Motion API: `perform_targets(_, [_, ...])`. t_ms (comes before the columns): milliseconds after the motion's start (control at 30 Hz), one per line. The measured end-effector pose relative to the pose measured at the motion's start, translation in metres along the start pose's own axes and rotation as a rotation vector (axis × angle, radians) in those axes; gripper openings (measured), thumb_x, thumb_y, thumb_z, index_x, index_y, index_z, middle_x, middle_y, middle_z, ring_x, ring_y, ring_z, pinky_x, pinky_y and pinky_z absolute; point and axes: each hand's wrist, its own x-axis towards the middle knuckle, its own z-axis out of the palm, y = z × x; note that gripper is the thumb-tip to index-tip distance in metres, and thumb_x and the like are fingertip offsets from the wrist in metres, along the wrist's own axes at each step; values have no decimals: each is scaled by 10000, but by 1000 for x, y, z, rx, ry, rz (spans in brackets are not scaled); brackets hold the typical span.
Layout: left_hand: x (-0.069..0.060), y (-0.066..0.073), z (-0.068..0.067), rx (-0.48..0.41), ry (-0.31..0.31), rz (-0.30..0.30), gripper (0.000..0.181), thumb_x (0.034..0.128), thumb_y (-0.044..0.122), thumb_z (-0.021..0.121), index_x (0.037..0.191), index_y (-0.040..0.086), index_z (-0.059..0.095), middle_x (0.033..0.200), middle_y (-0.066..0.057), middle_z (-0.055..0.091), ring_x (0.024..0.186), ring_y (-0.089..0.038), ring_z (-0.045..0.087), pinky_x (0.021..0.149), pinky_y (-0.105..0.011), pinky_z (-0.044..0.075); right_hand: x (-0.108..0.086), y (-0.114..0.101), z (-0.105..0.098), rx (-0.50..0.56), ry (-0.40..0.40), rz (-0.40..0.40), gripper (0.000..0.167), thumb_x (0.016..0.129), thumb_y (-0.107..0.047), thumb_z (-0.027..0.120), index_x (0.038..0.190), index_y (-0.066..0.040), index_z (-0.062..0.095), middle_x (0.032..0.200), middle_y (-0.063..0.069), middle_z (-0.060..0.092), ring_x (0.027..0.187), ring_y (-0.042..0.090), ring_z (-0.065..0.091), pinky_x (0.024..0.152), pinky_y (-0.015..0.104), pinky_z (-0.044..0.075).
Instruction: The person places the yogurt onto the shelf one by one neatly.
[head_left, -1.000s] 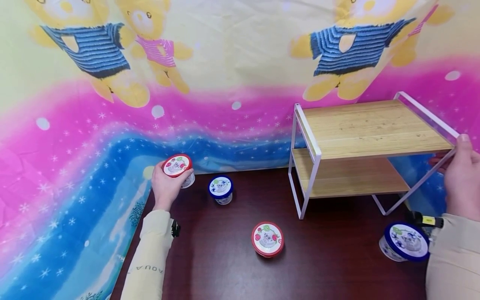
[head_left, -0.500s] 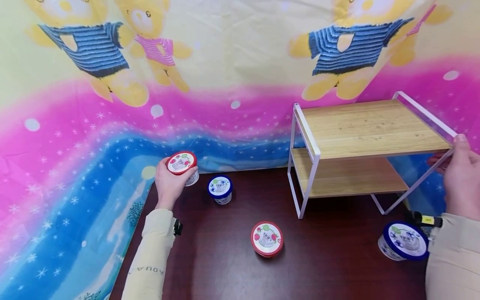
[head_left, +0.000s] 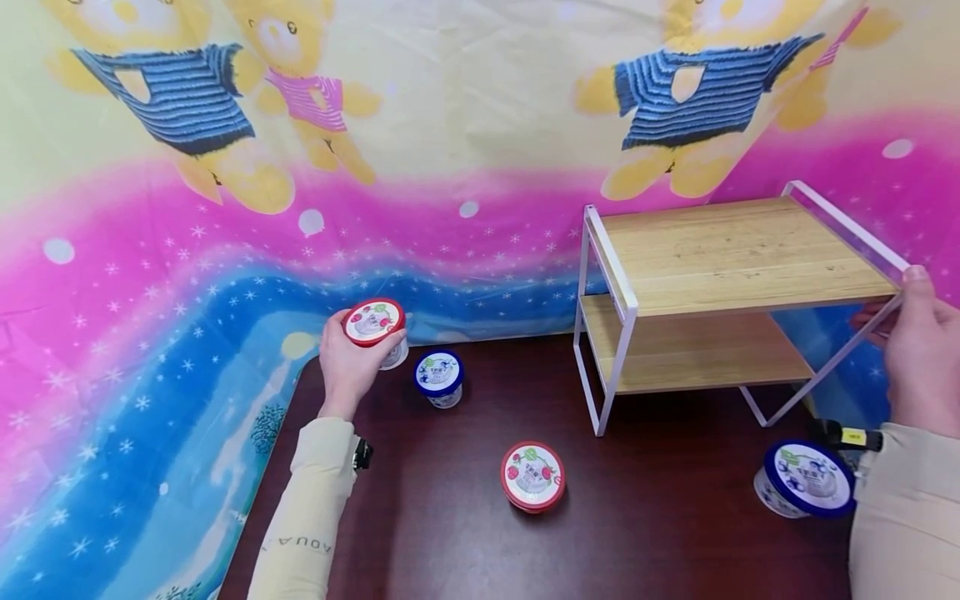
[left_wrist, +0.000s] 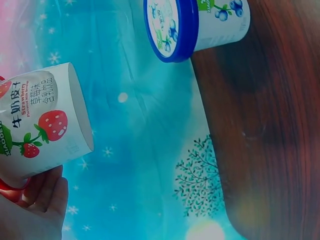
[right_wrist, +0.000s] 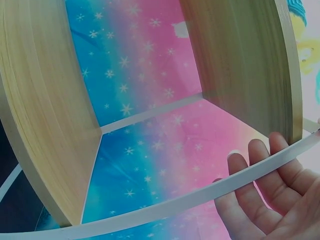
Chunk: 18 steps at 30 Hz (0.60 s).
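"How was my left hand (head_left: 348, 362) set?"

"I saw its fingers closed around a white, plastic-looking round tub with a red lid (head_left: 377, 325), just under the rim, probably so the lid's lip checked slipping. Its base was clear of the dark wooden table (head_left: 442, 533). A blue-lidded white tub (head_left: 440, 379) stood upright just right of those fingers."

"And the right hand (head_left: 918, 358)?"

"I saw bent fingers gripping the white metal frame (right_wrist: 180, 201) of a two-tier wooden shelf (head_left: 742, 250), thumb at its top corner, likely steadying it."

A wrinkled backdrop (head_left: 450, 187) printed with bears (head_left: 678, 104) and snowflakes (head_left: 198, 232) hangs behind a dark wood-grained tabletop (head_left: 431, 508).
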Motion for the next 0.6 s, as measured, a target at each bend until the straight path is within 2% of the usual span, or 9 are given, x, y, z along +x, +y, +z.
perform_targets(600, [-7,17,4,6,-36,33,997,734,599,856,1483,144,381,1378,-67,493,1283,-259,450,932,-518,538,9,3,3,-24,30,-32,701,905,-721,441,1497,-351,511,986,-223,569,860,-72,540,1174,323,251])
